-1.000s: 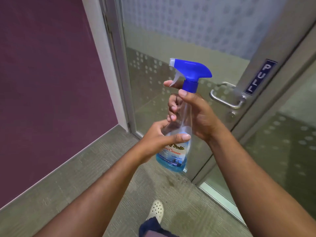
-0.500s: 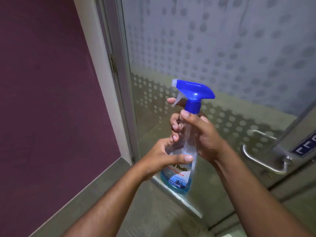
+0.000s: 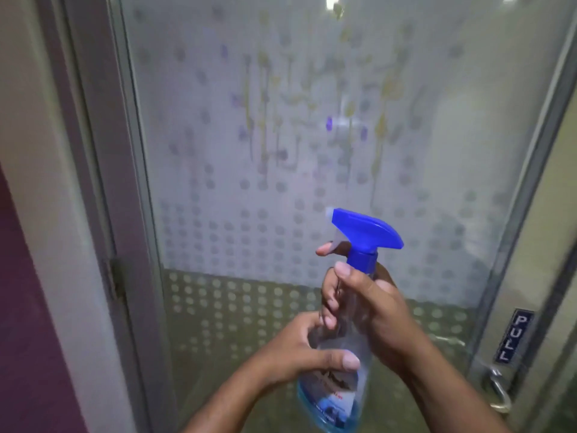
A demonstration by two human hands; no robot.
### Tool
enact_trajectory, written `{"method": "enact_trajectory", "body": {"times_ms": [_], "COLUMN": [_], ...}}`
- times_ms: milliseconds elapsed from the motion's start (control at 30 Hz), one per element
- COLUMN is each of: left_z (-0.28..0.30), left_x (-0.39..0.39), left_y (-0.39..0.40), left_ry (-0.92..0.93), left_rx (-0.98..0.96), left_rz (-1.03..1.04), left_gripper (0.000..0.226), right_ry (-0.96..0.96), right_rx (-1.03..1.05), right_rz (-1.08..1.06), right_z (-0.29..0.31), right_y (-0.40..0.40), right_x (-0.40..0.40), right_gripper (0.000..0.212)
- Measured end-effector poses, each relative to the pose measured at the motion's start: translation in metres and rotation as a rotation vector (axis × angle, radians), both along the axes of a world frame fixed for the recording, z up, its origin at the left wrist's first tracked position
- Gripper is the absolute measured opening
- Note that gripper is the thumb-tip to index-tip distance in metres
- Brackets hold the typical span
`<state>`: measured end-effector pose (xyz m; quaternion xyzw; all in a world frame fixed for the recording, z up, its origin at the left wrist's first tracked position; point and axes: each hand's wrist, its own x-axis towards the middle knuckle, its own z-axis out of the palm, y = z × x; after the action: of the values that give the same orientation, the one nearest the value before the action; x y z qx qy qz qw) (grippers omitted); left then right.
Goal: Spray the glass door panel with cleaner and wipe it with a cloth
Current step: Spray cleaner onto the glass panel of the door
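Both hands grip the bottle: left hand steadies its body, right hand wraps the neck (finger on trigger), nozzle aimed at the glass.

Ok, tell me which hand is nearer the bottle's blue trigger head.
Right. The right hand grips the spray bottle at its neck, just under the blue trigger head, one finger on the trigger. The left hand holds the body lower down.
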<state>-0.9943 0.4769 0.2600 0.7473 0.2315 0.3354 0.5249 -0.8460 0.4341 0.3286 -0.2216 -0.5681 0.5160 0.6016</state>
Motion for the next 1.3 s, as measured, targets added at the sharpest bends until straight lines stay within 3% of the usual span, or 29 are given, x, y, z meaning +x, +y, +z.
{"method": "enact_trajectory", "body": {"times_ms": [167,267,400,467,567,633,833,1300], "left_z": [0.045,0.078,0.137,0.167,0.212,0.237,0.291,0.292], "left_x": [-0.036,-0.071,-0.129,-0.151,-0.172,-0.181,-0.190,-0.190], "left_y": [0.032,0.062,0.111,0.137,0.166,0.182,0.204,0.200], "left_ry": [0.111,0.239,0.284,0.344,0.586,0.667,0.787,0.884], "left_rx": [0.143,0.463,1.051,1.198,1.229,1.260,1.248,1.128], "left_rz": [-0.081,0.058,0.487,0.674,0.829,0.898,0.926,0.900], "left_gripper": [0.057,0.076,0.091,0.113,0.161,0.174,0.181,0.181], "right_ry": [0.029,-0.057,-0.185,-0.235,-0.321,-0.363,-0.397,-0.448], "right_rx": [0.052,0.159,0.259,0.299,0.363,0.399,0.398,0.394], "right_rz": [-0.257,-0.409,-0.558,-0.640,-0.749,-0.779,-0.819,-0.998], "right_z": [0.034,0.052,0.081,0.100,0.132,0.153,0.200,0.268], "right_y": [0.005,0.015,0.029,0.036,0.049,0.060,0.089,0.125], "right_x": [-0.043,-0.062,-0.083,-0.095,-0.114,-0.125,-0.150,-0.214], "right_gripper": [0.033,0.023,0.022,0.027,0.035,0.035,0.028,0.024]}}
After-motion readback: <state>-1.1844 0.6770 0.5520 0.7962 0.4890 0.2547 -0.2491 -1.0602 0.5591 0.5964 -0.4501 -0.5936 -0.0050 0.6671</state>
